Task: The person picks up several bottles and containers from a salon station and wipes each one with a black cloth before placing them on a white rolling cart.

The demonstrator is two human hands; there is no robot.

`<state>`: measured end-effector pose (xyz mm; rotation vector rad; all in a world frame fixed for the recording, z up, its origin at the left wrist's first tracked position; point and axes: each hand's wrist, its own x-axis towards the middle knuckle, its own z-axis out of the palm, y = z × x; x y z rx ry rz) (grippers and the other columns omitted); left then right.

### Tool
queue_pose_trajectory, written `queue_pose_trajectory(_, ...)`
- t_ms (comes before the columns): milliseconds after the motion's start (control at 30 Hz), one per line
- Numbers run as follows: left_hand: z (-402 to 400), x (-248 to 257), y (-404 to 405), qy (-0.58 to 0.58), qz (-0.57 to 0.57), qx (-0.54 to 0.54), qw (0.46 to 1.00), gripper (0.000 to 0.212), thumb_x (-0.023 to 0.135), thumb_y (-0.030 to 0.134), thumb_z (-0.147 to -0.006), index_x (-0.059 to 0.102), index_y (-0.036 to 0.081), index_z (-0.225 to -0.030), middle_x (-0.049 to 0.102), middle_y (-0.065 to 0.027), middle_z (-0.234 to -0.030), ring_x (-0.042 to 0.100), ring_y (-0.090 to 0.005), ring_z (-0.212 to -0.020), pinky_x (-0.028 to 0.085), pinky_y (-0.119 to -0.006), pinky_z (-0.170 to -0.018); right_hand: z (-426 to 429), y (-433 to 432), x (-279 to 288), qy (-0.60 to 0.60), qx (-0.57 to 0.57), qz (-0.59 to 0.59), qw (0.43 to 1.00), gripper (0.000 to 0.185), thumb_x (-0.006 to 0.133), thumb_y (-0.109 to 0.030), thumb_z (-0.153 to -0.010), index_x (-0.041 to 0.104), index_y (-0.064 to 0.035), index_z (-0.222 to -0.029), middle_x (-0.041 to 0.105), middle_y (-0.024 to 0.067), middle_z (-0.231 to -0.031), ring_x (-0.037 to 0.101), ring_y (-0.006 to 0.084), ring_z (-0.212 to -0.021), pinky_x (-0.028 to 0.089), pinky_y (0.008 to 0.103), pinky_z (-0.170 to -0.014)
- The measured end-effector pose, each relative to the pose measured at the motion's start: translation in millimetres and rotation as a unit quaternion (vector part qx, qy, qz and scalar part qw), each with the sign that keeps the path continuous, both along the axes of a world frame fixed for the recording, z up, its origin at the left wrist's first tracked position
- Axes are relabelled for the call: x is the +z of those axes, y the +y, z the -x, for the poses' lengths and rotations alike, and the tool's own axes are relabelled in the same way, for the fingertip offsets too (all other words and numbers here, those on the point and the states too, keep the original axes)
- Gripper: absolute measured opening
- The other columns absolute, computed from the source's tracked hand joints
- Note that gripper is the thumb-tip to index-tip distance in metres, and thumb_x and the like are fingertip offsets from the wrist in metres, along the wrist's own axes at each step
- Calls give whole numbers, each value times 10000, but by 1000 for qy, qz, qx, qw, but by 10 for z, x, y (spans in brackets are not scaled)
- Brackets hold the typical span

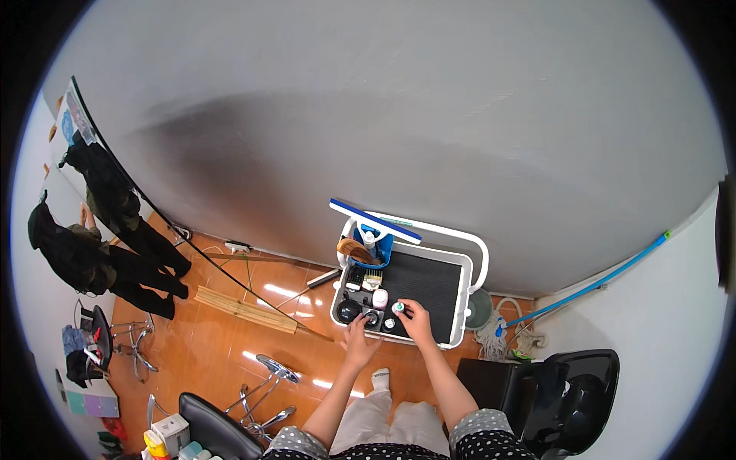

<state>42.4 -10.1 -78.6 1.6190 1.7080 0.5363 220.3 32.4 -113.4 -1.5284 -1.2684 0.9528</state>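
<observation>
In front of me is a white trolley tray (468,270) lined with a black ribbed mat (425,287). My right hand (416,322) holds a small white bottle (398,308) with a green mark on its top, over the tray's near part. My left hand (360,346) reaches over the near rim, its fingertips at a small dark round container (371,317); whether they grip it is unclear. Left of that lies a round black object (348,311). A pink-and-white bottle (380,299) and another small white-topped bottle (389,324) stand close by.
A blue bin (386,256) holding a brown brush (356,250) is at the tray's far left, under a blue-edged squeegee (376,221). A mop (491,339) and a black salon chair (581,402) are at right. Dark-clothed figures (75,253), perhaps one person and a reflection, stand at left.
</observation>
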Motion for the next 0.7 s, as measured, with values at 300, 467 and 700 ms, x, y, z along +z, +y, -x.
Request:
queue_pose_trajectory(300,69,-21,59,8,28,-33,999,709,741,291,-712,401,188,-1326,281,-35,-1474,230,-322,-1321,163,-544,-1012,31,99,-73,39,98,133,985,349,667,37,-783,614,-25,-1123,642,103,-1095,665,183,-895,533,272,-740)
queue_pose_trajectory(467,75,-43,42,10,26,-29,999,708,748,274,-694,423,234,-1321,295,-3,-1467,242,-318,-1303,171,-532,-1013,-50,104,-81,67,147,139,977,399,640,77,-781,588,-28,-1162,629,105,-1124,657,175,-896,535,261,-722)
queue_pose_trajectory(700,44,-54,18,17,17,-25,999,681,738,277,-705,442,242,-1318,282,-3,-1471,234,-325,-1306,171,-532,-1016,-58,68,-185,34,135,156,978,575,557,150,-767,476,-65,-1294,589,121,-1178,655,180,-883,528,269,-746)
